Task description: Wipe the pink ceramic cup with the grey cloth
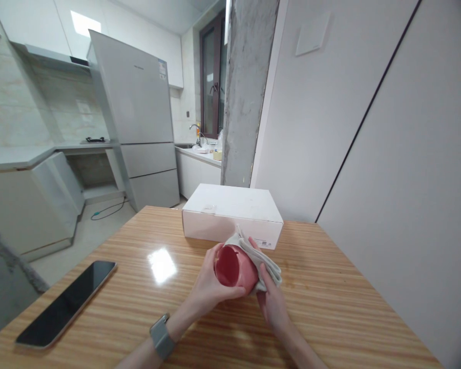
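Note:
A pinkish-red cup (247,270) lies tilted in the air above the table, its dark red mouth facing me and to the left. My left hand (211,279) is closed around it near the rim, the thumb along its lower side. A folded light grey cloth (259,259) covers the far right side and base of the cup. My right hand (271,297) is closed on this cloth and presses it against the cup; the thumb lies on top of the folds. The base of the cup is hidden under the cloth.
Behind my hands a white cardboard box (230,202) lies on the wood-grain table (322,318). A black-screened phone (67,305) rests at the left. The white wall (369,154) borders the table's right side. A fridge (138,102) stands beyond the table's far left.

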`<state>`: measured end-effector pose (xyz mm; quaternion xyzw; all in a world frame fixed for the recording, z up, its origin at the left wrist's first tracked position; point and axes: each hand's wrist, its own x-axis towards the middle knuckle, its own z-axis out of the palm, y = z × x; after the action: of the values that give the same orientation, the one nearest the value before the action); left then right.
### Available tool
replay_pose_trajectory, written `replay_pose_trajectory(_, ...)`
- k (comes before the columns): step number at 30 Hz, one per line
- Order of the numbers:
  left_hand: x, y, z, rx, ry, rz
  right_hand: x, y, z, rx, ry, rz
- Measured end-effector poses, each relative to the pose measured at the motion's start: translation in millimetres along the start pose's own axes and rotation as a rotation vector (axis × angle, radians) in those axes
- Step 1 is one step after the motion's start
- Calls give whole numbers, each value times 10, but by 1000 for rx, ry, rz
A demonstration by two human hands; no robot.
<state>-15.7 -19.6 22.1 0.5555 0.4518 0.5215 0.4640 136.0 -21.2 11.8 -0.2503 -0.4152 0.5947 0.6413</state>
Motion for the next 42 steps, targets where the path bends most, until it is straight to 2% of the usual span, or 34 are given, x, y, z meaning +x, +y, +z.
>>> replay_pose_trajectory(3, 9, -19, 59, -52, 33, -49, -46, -33, 15, -117, -43, -28)
replay_pose_trajectory(7, 44, -60, 106, -256, 72, -107, -123, -74, 49, -318, -75, -93)
replay_pose_trajectory(10, 44, -63, 92, -363, 33, -134, -132, -71, 67, -296, -76, -100)
replay_pose_trajectory(12, 20, -39, 73, -369, -58, -144, -103, -63, 54, -208, -26, -75)
replay_pose_trajectory(15, -27, 12, 48, -286, -173, -138, -36, -52, -4, -80, 124, -22)
replay_pose_trajectory(18, -52, 42, 33, -141, -185, -70, 13, -35, -64, 35, 291, 90)
replay_pose_trajectory(20, -51, 50, 23, -51, -155, 11, 24, -23, -72, 78, 340, 149)
replay_pose_trajectory(22, -45, 59, 12, 8, -112, 82, 21, -19, -47, 91, 330, 165)
replay_pose_trajectory(24, -40, 74, 0, 28, -81, 97, 12, -30, -3, 77, 276, 143)
replay_pose_trajectory(28, -35, 93, 0, -54, -49, 29, -2, -78, 81, 58, 148, 90)
replay_pose_trajectory(33, 4, 44, 53, -220, 8, -6, -31, -65, 104, 31, 71, 40)
replay_pose_trajectory(37, 27, 24, 67, -333, 84, -121, -84, 8, 86, -85, 4, -6)
replay_pose_trajectory(39, 17, 33, 50, -374, 49, -154, -99, 29, 65, -127, 3, -13)
replay_pose_trajectory(42, -8, 39, 11, -359, -175, -167, -84, 18, 16, -122, 76, -5)
